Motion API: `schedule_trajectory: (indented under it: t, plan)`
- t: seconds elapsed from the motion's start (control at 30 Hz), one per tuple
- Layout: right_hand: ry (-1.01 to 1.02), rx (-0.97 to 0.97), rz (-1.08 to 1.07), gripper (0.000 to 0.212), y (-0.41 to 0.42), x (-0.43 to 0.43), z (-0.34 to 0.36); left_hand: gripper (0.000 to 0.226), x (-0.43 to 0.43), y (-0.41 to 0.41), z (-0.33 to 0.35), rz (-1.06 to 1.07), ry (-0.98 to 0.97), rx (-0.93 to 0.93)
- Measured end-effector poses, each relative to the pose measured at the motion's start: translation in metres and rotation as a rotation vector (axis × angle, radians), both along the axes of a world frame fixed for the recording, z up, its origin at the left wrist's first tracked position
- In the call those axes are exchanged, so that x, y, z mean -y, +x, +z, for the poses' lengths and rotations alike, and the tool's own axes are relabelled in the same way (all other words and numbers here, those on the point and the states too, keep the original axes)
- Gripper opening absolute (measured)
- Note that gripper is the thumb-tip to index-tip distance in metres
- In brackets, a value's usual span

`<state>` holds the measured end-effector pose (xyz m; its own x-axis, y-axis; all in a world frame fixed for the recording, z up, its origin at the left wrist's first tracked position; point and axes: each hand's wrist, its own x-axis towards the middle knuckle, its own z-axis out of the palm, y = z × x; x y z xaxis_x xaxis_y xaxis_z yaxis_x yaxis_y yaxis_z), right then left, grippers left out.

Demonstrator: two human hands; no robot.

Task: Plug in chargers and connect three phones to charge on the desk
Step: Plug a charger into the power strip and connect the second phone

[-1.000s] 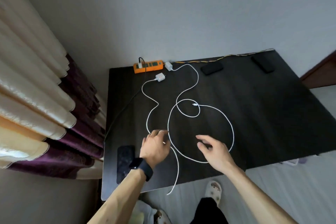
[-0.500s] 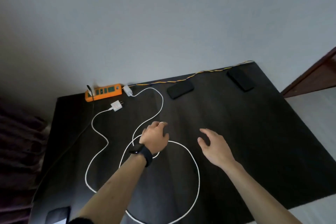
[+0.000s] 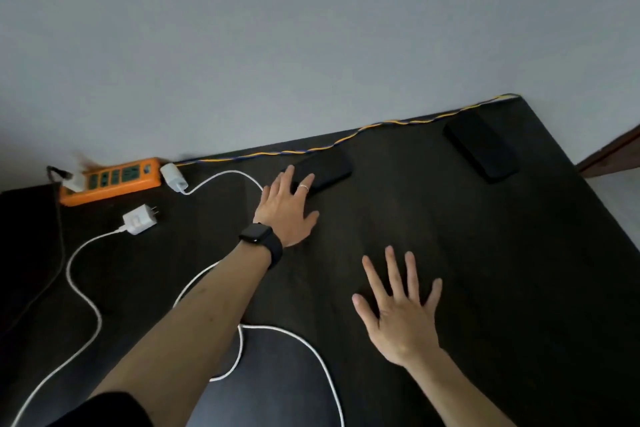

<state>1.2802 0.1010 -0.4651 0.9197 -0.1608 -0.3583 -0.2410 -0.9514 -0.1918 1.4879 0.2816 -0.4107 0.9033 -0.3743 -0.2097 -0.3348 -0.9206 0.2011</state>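
Note:
On the dark desk (image 3: 467,253) a black phone (image 3: 329,172) lies near the back edge. My left hand (image 3: 287,211), with a black watch on the wrist, reaches over it with spread fingers, the fingertips resting on the phone's near end. My right hand (image 3: 398,308) hovers flat and open above the desk's middle, holding nothing. A second black phone (image 3: 481,147) lies at the back right. Two white chargers lie unplugged beside an orange power strip (image 3: 110,180): one charger (image 3: 173,177) at the strip's right end, another charger (image 3: 140,218) in front, each trailing a white cable (image 3: 83,295).
A yellow-and-blue twisted cord (image 3: 346,140) runs along the desk's back edge against the grey wall. A plug with a black lead (image 3: 69,178) sits in the strip's left end. A white cable loop (image 3: 311,350) lies under my left forearm. A brown door frame (image 3: 609,152) shows at far right.
The view has swung up and right. My left hand left the cable loop and reached forward onto the near black phone. My right hand moved forward and spread flat.

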Motion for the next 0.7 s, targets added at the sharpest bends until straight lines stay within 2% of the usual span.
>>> schedule_trajectory:
  t: [0.13, 0.23, 0.33, 0.47, 0.5, 0.57, 0.6, 0.7]
  plan:
    - [-0.057, 0.098, 0.001, 0.068, 0.010, 0.000, -0.013, 0.066, 0.024, 0.035, -0.034, 0.038, -0.025, 0.027]
    - [-0.071, 0.141, -0.009, 0.067, 0.011, 0.002, -0.015, 0.055, 0.034, 0.034, -0.041, 0.089, -0.032, 0.176]
    - [-0.073, 0.130, -0.013, 0.068, 0.003, 0.003, -0.018, 0.059, 0.039, 0.026, -0.039, 0.122, -0.033, 0.162]
    - [-0.061, 0.073, -0.015, 0.068, -0.003, 0.004, -0.021, 0.095, 0.043, 0.019, -0.025, 0.215, -0.027, -0.093]
    - [-0.053, 0.047, -0.019, 0.068, -0.001, 0.004, -0.019, 0.096, 0.043, 0.016, -0.020, 0.213, -0.010, -0.134]
    - [-0.031, -0.017, -0.020, 0.067, 0.002, 0.005, -0.017, 0.082, 0.038, 0.007, -0.007, 0.260, -0.087, -0.252]
    - [-0.018, -0.047, -0.015, 0.067, 0.003, 0.007, -0.016, 0.074, 0.035, 0.002, -0.001, 0.339, -0.237, -0.389]
    - [0.023, -0.150, -0.016, 0.067, 0.011, 0.012, -0.009, 0.057, 0.015, -0.028, 0.020, 0.619, -0.927, -1.082]
